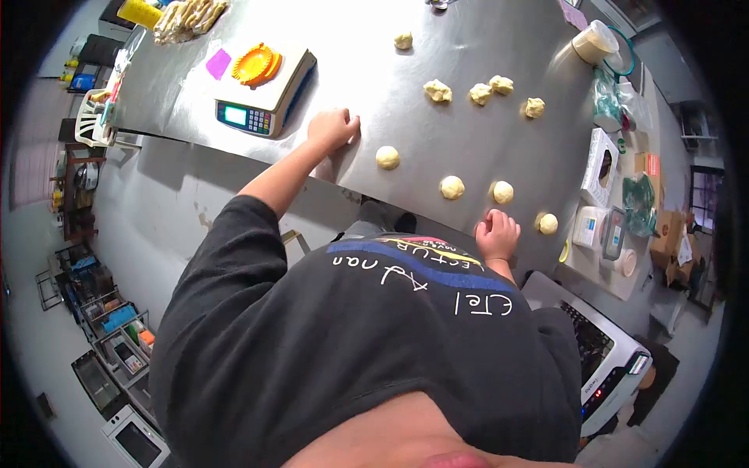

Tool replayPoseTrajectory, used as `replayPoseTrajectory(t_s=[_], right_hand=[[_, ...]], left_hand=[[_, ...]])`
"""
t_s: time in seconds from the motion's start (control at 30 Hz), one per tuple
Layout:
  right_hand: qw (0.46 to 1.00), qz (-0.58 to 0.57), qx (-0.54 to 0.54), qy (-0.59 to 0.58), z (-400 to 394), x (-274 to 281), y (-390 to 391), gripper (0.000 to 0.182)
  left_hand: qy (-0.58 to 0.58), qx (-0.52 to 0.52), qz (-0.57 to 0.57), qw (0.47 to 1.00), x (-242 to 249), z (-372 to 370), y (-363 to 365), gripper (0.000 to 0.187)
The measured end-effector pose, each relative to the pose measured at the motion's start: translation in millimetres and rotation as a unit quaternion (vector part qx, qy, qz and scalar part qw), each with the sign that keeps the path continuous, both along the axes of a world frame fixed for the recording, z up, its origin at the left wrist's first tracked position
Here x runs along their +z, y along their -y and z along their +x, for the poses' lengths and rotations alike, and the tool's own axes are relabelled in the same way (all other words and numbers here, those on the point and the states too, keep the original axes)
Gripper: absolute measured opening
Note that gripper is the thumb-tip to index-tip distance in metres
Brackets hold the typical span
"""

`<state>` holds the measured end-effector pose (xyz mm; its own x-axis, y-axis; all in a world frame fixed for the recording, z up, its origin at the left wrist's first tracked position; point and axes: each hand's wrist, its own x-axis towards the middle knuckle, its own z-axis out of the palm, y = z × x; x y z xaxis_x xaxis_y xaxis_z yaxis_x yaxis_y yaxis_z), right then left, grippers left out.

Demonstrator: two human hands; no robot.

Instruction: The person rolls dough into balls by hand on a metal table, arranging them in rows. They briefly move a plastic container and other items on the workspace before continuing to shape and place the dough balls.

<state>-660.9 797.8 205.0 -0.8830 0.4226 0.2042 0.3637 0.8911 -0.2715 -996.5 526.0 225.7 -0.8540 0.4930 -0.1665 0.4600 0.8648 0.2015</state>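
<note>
We had the smooth dough balls (452, 187) laid out in a loose row near the front edge of the steel counter (437, 140), four of them, with the rough, unshaped dough lumps (480, 93) sitting further back in their own scatter. Our right hand (497, 235) was curled up loosely at the counter's edge, just beside the two rightmost balls, and honestly we couldn't tell if anything was tucked inside it. Our left hand (332, 129) was resting on the counter as a loose fist, empty as far as we could see, near the leftmost ball. Just beyond that hand sat the digital scale (264, 97) with an orange press mold (257, 65) on top. Off on the right end were a tub (594, 41), some boxes (601, 165) and bags.
</note>
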Motion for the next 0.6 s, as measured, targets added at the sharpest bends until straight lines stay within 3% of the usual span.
replayPoseTrajectory(t_s=[0.07, 0.1, 0.13, 0.17, 0.2, 0.27, 0.3, 0.37, 0.4, 0.47, 0.53, 0.57, 0.6], right_hand=[[1.000, -0.001, 0.000, 0.001, 0.8, -0.7, -1.1, 0.016], [1.000, -0.001, 0.004, 0.001, 0.6, -1.0, -1.4, 0.017], [1.000, -0.002, 0.005, 0.002, 0.1, -0.7, -1.2, 0.017], [1.000, 0.003, 0.010, -0.015, -0.8, -0.1, -1.1, 0.016], [0.999, 0.008, 0.016, -0.033, -1.6, 0.0, -0.8, 0.016], [0.999, 0.006, 0.014, -0.034, -2.0, 0.0, -0.4, 0.016], [0.999, 0.004, 0.012, -0.035, -1.5, -0.2, -0.3, 0.015], [0.999, 0.004, 0.012, -0.033, -1.1, -1.2, -1.0, 0.015], [0.999, 0.005, 0.014, -0.032, -1.0, -1.7, -1.4, 0.015], [0.999, 0.006, 0.015, -0.034, -0.3, -2.2, -1.5, 0.015], [0.999, 0.008, 0.014, -0.038, -1.3, -2.9, -1.3, 0.015], [0.999, 0.010, 0.014, -0.038, -1.6, -3.4, -1.5, 0.015], [0.999, 0.012, 0.015, -0.037, -1.1, -3.5, -2.0, 0.015]], left_hand=[[0.037, -0.119, 0.000, 0.992, -37.0, -22.3, 23.4, 0.032], [0.103, -0.128, 0.027, 0.986, -35.2, -28.2, 37.7, 0.041], [0.248, 0.022, 0.121, 0.961, -17.2, -19.5, 39.2, 0.042], [0.380, 0.172, 0.209, 0.884, 5.5, -6.5, 41.7, 0.043], [0.380, 0.174, 0.209, 0.884, 14.1, 1.1, 48.0, 0.043], [0.311, 0.036, 0.192, 0.930, 26.2, 9.1, 60.4, 0.035], [0.311, 0.035, 0.191, 0.930, 29.9, 11.9, 60.6, 0.035], [0.082, -0.086, 0.104, 0.987, 36.0, 18.0, 59.1, 0.028], [-0.012, -0.106, 0.095, 0.990, 37.0, 24.2, 53.7, 0.023], [-0.050, -0.112, 0.120, 0.985, 16.7, 25.8, 45.6, 0.026], [-0.186, -0.177, 0.153, 0.954, -42.1, 15.6, 45.3, 0.026], [-0.150, -0.076, 0.209, 0.964, -11.5, 39.5, 25.2, 0.024], [-0.153, -0.081, 0.201, 0.964, -12.4, 44.2, 23.0, 0.022]])
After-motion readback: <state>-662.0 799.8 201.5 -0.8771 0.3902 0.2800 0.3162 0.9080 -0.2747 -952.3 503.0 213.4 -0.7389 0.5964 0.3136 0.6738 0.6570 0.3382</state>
